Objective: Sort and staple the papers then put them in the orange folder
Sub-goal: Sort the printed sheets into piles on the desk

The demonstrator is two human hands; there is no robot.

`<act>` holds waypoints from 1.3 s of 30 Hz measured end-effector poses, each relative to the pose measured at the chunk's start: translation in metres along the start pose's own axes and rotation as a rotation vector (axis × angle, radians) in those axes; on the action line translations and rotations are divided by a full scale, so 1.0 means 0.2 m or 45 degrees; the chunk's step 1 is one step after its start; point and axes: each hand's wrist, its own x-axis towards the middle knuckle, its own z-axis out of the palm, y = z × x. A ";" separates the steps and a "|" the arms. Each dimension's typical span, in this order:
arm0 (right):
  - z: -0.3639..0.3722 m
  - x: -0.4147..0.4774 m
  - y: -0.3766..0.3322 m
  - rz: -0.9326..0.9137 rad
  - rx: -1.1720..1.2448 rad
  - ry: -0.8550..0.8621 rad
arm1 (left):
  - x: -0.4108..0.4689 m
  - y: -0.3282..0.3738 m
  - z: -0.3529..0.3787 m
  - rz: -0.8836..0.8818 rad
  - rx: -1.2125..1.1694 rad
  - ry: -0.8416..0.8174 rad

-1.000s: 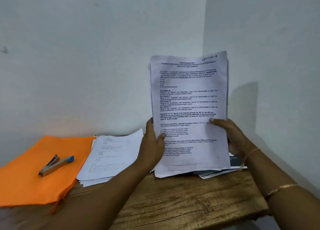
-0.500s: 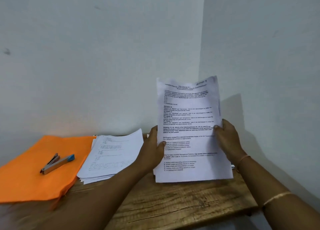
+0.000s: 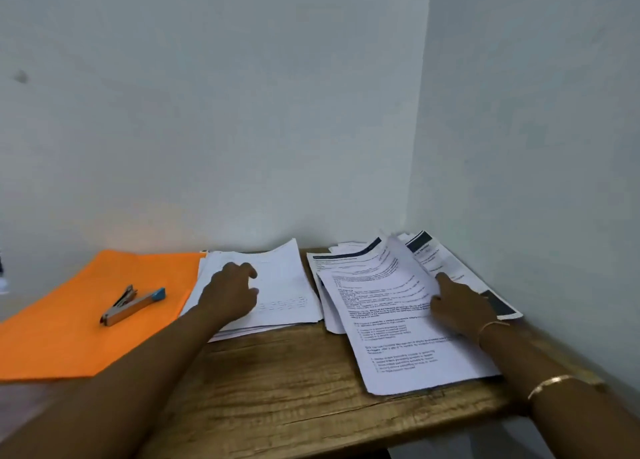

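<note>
My left grip (image 3: 235,292) rests loose and empty on the paper stack (image 3: 287,285). My right grip (image 3: 457,306) lies on the printed sheaf (image 3: 398,337), but I cannot tell its hold. The stapler (image 3: 131,304) sits atop the orange folder (image 3: 69,337).

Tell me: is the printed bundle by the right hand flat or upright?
Flat: the printed bundle lies on loose papers on the table; right hand touches its edge.
</note>
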 end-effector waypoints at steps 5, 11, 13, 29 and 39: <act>0.05 -0.01 -0.02 -0.008 -0.298 0.095 | 0.01 -0.08 0.05 0.054 0.286 -0.282; 0.03 0.01 -0.23 -0.213 -0.477 0.397 | -0.02 -0.09 0.10 0.051 0.393 -0.415; 0.05 0.01 -0.40 -0.345 -0.400 0.437 | -0.03 -0.09 0.10 0.040 0.385 -0.401; 0.37 -0.02 -1.16 -0.284 -0.251 -0.398 | -0.02 -0.12 0.09 0.010 0.253 -0.450; 0.35 -0.03 -1.12 -0.355 0.157 0.030 | -0.09 -0.06 0.06 -0.036 0.263 -0.560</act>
